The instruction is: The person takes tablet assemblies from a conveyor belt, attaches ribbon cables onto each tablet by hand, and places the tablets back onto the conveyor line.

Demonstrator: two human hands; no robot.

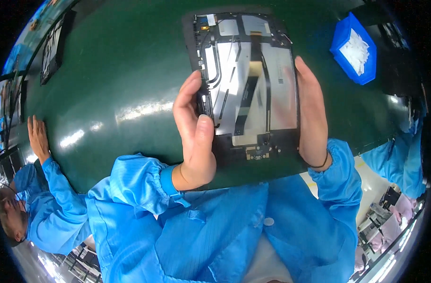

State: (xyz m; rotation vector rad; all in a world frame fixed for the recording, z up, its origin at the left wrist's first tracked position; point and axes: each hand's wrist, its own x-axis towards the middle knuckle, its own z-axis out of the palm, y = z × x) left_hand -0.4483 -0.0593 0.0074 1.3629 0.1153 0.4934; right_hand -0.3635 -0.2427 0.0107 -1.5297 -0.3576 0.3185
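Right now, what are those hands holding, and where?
An opened flat device, by its long side edges: left hand on the left, right hand on the right.

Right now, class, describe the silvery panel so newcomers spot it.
Find the green table, then the left hand and right hand. Between them is the silvery panel, crossed by black strips. Unlike the dark device at upper left, it is held.

The tablet (260, 92) is silver — strips (247, 99) and border (286, 146) black. The table (130, 61) is dark green; the far-right bin (364, 78), blue.
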